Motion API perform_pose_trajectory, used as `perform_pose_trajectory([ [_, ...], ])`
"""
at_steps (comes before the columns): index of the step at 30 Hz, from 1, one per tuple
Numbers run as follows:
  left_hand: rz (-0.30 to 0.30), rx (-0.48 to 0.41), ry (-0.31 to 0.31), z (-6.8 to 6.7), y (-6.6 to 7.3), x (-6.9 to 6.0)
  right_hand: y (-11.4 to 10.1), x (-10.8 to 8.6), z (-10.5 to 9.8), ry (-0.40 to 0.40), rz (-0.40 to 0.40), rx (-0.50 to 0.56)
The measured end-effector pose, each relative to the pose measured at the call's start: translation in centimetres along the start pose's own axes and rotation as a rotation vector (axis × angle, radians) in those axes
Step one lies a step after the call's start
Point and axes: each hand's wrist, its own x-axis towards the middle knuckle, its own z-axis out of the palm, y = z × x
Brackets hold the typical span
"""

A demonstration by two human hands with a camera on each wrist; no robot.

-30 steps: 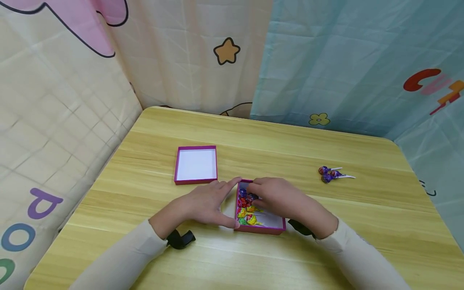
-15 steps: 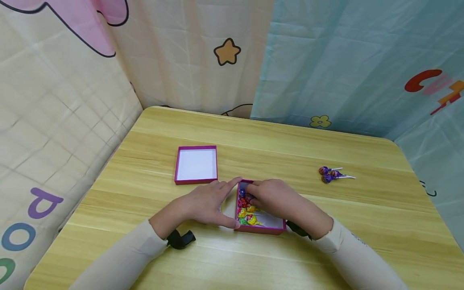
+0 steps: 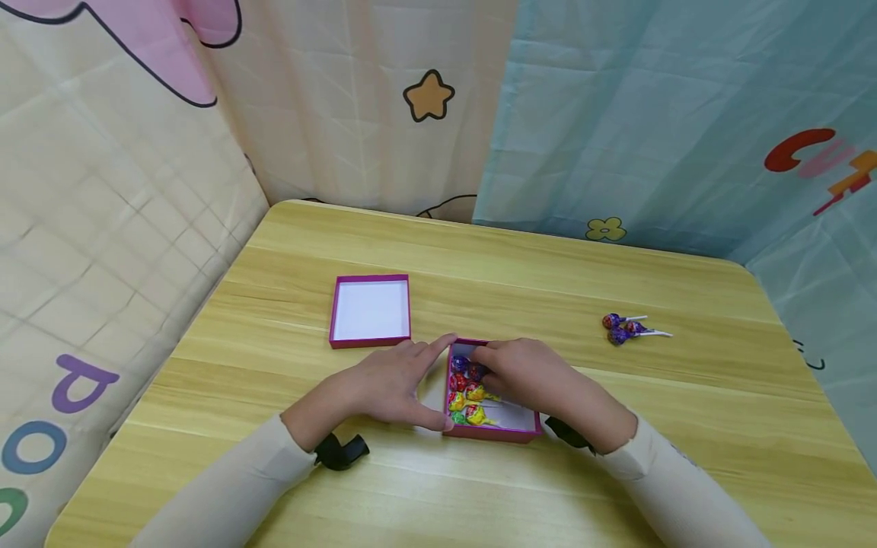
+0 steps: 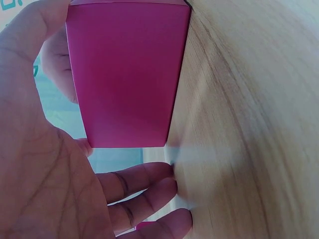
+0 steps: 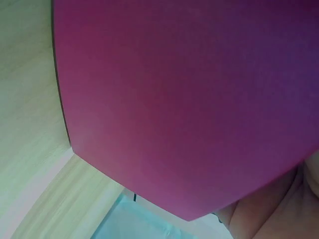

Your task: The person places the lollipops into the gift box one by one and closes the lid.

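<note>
A pink box (image 3: 489,433) without its cover holds wrapped lollipops in purple, red, yellow and green, their heads along its left side. My left hand (image 3: 390,384) spans that side, thumb at the near corner and index finger at the far one; in the left wrist view its other fingers (image 4: 144,199) lie extended against the table. Reaching in over the right side, my right hand (image 3: 530,373) has curled fingers at a purple lollipop (image 3: 476,371) and seems to pinch it; the stick is hidden. The box's pink side (image 5: 174,109) fills most of the right wrist view.
The pink box lid (image 3: 372,310) lies with its white inside up, behind my left hand. Three purple lollipops (image 3: 619,335) lie on the wooden table (image 3: 521,281) at the right. Printed curtains (image 3: 329,114) hang behind the table and at its sides.
The right hand's fingers have drawn slightly to the right inside the box, showing more of the purple lollipop and the candies below. The left hand and the box have stayed put.
</note>
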Motion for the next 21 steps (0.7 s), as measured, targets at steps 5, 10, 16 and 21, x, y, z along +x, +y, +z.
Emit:
perform_pose_trajectory([
  [5, -0.003, -0.005, -0.004, -0.05, 0.04, -0.03, 0.03, -0.24, -0.01, 0.015, -0.002, 0.013],
  [10, 0.002, 0.006, 0.003, 0.0, -0.02, 0.04, 0.08, -0.28, 0.11, 0.019, -0.019, 0.004],
  [16, 0.005, 0.012, 0.005, 0.04, -0.09, 0.08, 0.18, -0.33, 0.09, -0.02, -0.029, 0.026],
  [21, 0.004, 0.009, 0.004, 0.02, -0.09, 0.05, 0.26, -0.36, 0.03, -0.042, -0.029, 0.056],
])
